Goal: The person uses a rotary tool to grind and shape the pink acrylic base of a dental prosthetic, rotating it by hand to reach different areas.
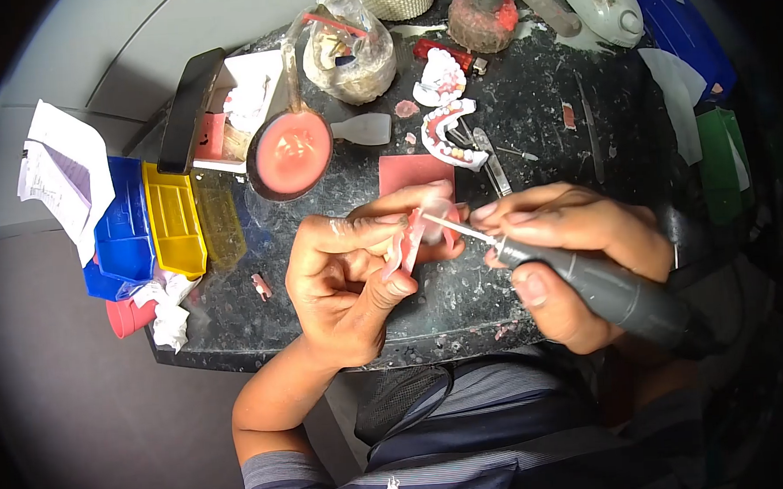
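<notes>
- Left grip [336,287] is pinched on the pink plate [402,251], which lies between thumb and fingertips, above the table [452,301]
- Right grip [599,234] is wrapped round the handpiece [608,292], its bit [461,228] pointing at the pink plate; contact unclear

On the worktop [527,118], a ladle [294,157] lies behind the left hand [336,287] and left of two dental casts [442,78]. Compartment trays [176,225] sit farther left.
</notes>
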Demonstrator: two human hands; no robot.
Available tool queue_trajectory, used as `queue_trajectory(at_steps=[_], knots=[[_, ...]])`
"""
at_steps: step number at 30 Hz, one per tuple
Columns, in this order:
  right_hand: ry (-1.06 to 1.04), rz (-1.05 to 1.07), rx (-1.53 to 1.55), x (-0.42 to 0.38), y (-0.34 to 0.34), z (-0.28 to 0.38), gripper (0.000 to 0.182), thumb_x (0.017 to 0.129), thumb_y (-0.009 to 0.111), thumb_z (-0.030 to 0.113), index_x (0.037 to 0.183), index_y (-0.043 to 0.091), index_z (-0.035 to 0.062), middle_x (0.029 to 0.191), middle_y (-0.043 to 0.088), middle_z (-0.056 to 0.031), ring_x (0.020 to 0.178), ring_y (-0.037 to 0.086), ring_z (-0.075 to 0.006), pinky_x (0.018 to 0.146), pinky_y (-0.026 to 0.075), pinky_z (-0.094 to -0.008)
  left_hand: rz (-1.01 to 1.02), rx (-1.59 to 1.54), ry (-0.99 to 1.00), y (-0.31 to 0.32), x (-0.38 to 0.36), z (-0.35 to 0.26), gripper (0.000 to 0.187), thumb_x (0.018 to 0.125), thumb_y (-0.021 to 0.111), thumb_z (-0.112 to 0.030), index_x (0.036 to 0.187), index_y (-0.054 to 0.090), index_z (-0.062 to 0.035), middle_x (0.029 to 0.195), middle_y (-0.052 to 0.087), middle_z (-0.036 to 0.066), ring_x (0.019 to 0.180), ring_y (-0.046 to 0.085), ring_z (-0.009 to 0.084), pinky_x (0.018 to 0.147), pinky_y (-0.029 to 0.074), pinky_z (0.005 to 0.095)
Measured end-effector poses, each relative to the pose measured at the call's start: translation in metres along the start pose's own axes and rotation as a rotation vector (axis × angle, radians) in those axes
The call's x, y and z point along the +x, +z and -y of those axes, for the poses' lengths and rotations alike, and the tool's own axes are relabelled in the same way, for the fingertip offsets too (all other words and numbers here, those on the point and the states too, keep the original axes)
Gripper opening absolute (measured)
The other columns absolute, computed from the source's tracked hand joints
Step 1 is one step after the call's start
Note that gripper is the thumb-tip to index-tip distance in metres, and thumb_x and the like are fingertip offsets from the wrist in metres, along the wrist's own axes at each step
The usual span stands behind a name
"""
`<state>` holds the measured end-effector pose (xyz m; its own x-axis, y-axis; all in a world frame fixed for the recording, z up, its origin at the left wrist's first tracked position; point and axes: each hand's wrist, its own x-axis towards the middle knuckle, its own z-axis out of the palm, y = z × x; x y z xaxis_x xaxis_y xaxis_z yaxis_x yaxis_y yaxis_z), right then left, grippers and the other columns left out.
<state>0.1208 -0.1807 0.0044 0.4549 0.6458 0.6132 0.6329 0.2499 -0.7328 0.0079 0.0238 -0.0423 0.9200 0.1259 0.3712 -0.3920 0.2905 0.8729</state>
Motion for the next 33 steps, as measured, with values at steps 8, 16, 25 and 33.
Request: queue_trajectory(at_steps=[8,16,25,33], knots=[[-0.003,-0.036,0.043,-0.0016,0.0052,-0.0017,0.028,0.085,0.067,0.000,0.111,0.060,-0.0100,0.090,0.072,-0.0285,0.091,0.075,-0.0349,0.083,0.062,-0.0419,0.024,-0.079,0.067,-0.0018,0.0015,0.0027,0.038,0.097,0.068,-0.006,0.127,0.045,-0.0008,0.140,0.047,0.044,0.129,0.057,0.0460,0.100,0.057,0.0539],[0.115,-0.008,0.091,-0.0052,0.0009,0.0040,0.028,0.091,0.063,-0.001,0.117,0.058,-0.0083,0.105,0.071,-0.0316,0.091,0.075,-0.0284,0.084,0.061,-0.0389,0.032,-0.121,0.065,-0.0003,0.0007,0.0025,0.036,0.097,0.067,-0.003,0.126,0.045,-0.0001,0.142,0.046,0.043,0.129,0.057,0.0462,0.100,0.057,0.0542],[0.157,-0.045,0.118,-0.0054,0.0040,0.0065,0.027,0.089,0.064,-0.001,0.114,0.058,-0.0106,0.105,0.071,-0.0316,0.095,0.075,-0.0308,0.085,0.061,-0.0383,0.080,0.074,0.017,-0.0056,-0.0002,-0.0005,0.041,0.099,0.069,-0.017,0.129,0.042,-0.0104,0.141,0.046,0.043,0.128,0.058,0.0448,0.097,0.058,0.0534],[0.107,-0.047,0.083,-0.0048,0.0050,0.0052,0.028,0.088,0.065,-0.002,0.114,0.059,-0.0108,0.102,0.072,-0.0303,0.096,0.075,-0.0306,0.087,0.061,-0.0393,0.054,0.068,-0.001,-0.0033,-0.0006,-0.0018,0.041,0.099,0.069,-0.016,0.129,0.042,-0.0110,0.140,0.046,0.044,0.128,0.058,0.0442,0.096,0.058,0.0526]])
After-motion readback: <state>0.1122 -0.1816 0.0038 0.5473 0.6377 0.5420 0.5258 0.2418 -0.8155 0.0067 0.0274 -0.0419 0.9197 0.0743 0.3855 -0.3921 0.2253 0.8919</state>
